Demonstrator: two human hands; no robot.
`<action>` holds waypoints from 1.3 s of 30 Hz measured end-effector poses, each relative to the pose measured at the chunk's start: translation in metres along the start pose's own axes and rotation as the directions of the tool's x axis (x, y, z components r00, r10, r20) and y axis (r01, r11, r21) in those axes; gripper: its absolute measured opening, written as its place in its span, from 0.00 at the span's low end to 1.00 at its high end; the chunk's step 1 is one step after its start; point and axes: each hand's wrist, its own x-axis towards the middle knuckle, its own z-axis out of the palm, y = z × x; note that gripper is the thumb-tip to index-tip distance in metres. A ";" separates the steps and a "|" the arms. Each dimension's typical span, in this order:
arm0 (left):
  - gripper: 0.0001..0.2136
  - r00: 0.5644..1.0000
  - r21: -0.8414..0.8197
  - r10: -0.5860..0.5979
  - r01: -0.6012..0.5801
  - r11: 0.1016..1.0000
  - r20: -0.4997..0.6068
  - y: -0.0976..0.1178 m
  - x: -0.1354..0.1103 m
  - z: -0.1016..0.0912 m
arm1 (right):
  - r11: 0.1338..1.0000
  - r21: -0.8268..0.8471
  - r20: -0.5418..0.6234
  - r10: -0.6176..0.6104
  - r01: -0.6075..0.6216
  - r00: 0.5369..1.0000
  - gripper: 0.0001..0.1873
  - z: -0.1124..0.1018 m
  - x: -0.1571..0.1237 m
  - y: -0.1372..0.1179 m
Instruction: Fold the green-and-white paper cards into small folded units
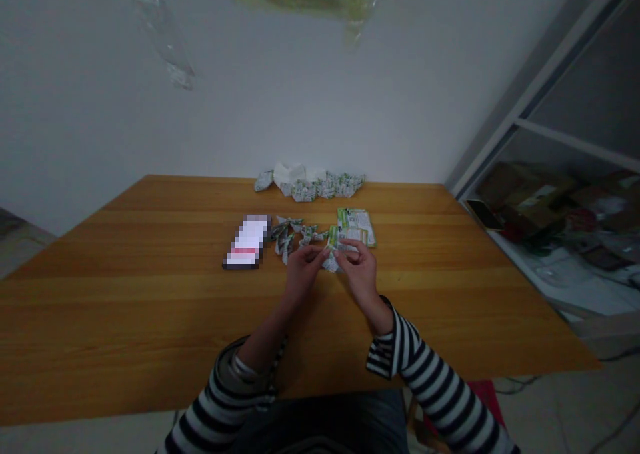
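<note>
white printed piece point(331, 264) is pinched by left hand point(303, 273) and right hand point(362, 271); cardboard boxes point(531, 197) hide their contents.

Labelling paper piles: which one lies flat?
The green-and-white stack just beyond the right hand; the row at the back and the scraps beside the phone look crumpled.

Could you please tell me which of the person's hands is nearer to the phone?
Left. The left hand is to the right of the phone, not touching it; the right hand is farther off on that same side, beyond the left.
</note>
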 end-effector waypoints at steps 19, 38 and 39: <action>0.15 0.984 0.346 0.177 -0.177 0.921 0.031 0.004 -0.009 0.002 | 0.882 -0.409 0.068 -0.228 0.235 0.971 0.18 -0.005 -0.007 -0.002; 0.28 0.847 -0.126 -0.251 0.345 0.930 0.470 0.017 -0.006 -0.011 | 0.979 -0.193 0.444 0.033 0.060 0.895 0.14 -0.026 0.009 -0.016; 0.27 0.848 -0.112 -0.249 0.336 0.935 0.468 0.018 -0.007 -0.010 | 0.986 -0.165 0.400 0.061 0.006 0.915 0.11 -0.023 0.008 -0.013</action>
